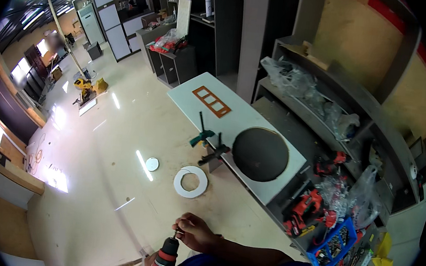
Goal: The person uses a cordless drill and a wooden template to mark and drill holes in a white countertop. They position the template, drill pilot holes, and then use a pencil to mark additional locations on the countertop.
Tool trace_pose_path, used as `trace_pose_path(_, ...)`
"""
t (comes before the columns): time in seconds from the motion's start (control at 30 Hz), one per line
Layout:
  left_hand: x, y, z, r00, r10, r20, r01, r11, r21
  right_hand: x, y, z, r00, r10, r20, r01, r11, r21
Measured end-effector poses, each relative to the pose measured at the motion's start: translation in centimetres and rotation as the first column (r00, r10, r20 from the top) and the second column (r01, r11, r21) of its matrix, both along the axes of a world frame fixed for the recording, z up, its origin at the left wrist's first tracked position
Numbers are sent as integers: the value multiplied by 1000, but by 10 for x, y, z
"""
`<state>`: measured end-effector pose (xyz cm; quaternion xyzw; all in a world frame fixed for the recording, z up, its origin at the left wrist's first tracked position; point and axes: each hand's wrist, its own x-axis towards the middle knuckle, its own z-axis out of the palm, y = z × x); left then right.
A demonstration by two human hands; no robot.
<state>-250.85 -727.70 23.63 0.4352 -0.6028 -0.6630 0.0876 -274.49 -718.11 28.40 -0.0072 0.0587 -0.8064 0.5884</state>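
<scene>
A red and black cordless drill (163,262) points upward at the lower edge, a thin bit (175,233) standing in its black chuck. Beside the drill only a sliver of my left hand (148,264) shows, wrapped round its body; the handle is out of the picture. My right hand (196,231) comes in from the right, with thumb and fingers closed in a pinch on the bit just above the chuck. Beyond the hands, a white ring (199,189) lies on the floor, with a small white disc (152,164) to its left.
A white panel (186,93) with a round cutout carries an orange template (211,102) and clamps (202,133) on its edge. At right are a red power tool (304,212), a blue parts tray (349,233) and plastic bags (365,199). Yellow tools (86,86) stand far left.
</scene>
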Motion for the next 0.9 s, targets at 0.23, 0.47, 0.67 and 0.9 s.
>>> trace_pose_path(0.23,-102,-230,15,1000,23,-15,-23,999,-40,-54,-238,20,957,288,-16,-281,942,181)
trace_pose_path(0.47,-188,-440,-1,988,-146,-54,143,988,-62,-145,-429,4,950,255,-179,-168,903,396)
trace_pose_path(0.67,-255,-598,-5,883,-467,-33,463,882,-92,-218,-509,12,958,-129,-257,231,879,418)
trace_pose_path(0.9,-404,-683,20,733,-678,-53,664,730,-159,-281,-568,38,749,-549,-371,633,758,155)
